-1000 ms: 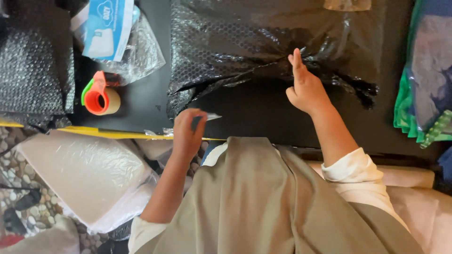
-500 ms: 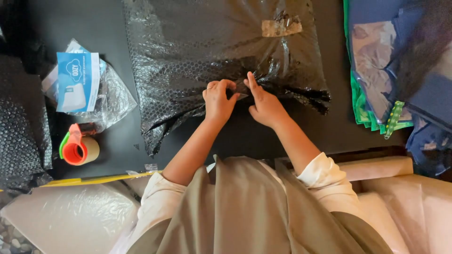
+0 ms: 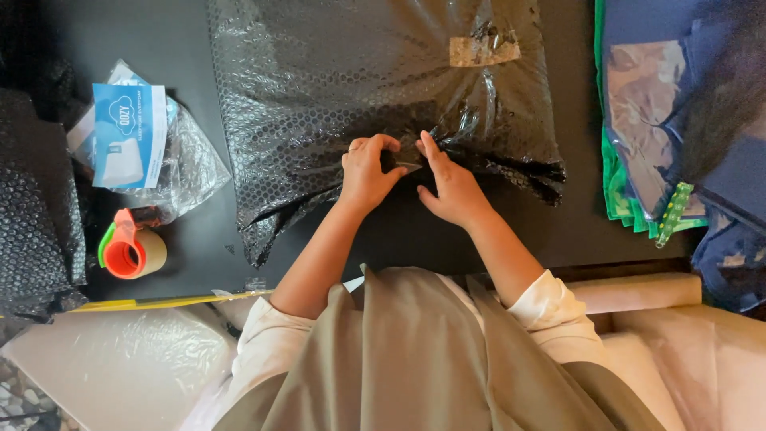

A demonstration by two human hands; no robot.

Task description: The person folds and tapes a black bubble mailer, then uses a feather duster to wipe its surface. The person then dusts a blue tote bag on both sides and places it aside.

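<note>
A large parcel wrapped in black bubble wrap (image 3: 335,88) lies on the black table (image 3: 199,239). Both my hands meet at its gathered near edge. My left hand (image 3: 367,172) pinches a small strip of clear tape (image 3: 407,165) against the fold. My right hand (image 3: 451,190) lies beside it with its fingers stretched out, pressing the wrap flat. The fingertips of the two hands almost touch. A piece of brownish tape (image 3: 483,49) sticks to the parcel's far side.
An orange and green tape dispenser (image 3: 128,251) stands at the left, beside a clear bag with a blue and white card (image 3: 132,140). Folded black bubble wrap (image 3: 32,223) lies far left. Green-edged bags of blue cloth (image 3: 654,120) lie right. A white padded packet (image 3: 120,367) sits below the table edge.
My left hand has come up from the table's near edge with the tape to the parcel's fold. My right hand has stayed on the fold, and my view has shifted.
</note>
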